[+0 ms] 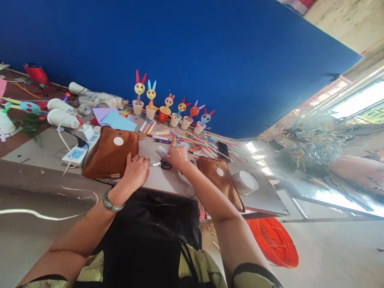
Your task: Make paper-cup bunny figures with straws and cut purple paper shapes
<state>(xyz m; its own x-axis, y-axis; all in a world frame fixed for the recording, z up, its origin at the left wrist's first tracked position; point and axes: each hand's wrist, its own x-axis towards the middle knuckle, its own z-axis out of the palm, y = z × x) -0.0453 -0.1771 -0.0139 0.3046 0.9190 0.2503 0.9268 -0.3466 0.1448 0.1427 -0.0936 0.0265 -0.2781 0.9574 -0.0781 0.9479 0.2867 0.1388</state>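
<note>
Working over the bench [166, 182], left hand [137, 171] and right hand [177, 157], scissors [166, 165] between them.
Six rabbit-eared figures in cups [164, 115] stand along the back, seemingly finished; the heap of coloured sticks and pens [198, 141] looks left to use. The left hand's fingers bend over the edge of the left brown pouch [105, 154], the right hand's curl at the scissor handles; whether either pinches anything, I cannot tell. Room for moving looks confined to the pale strip between that pouch and the right brown pouch [227, 185], near edge close in front.
</note>
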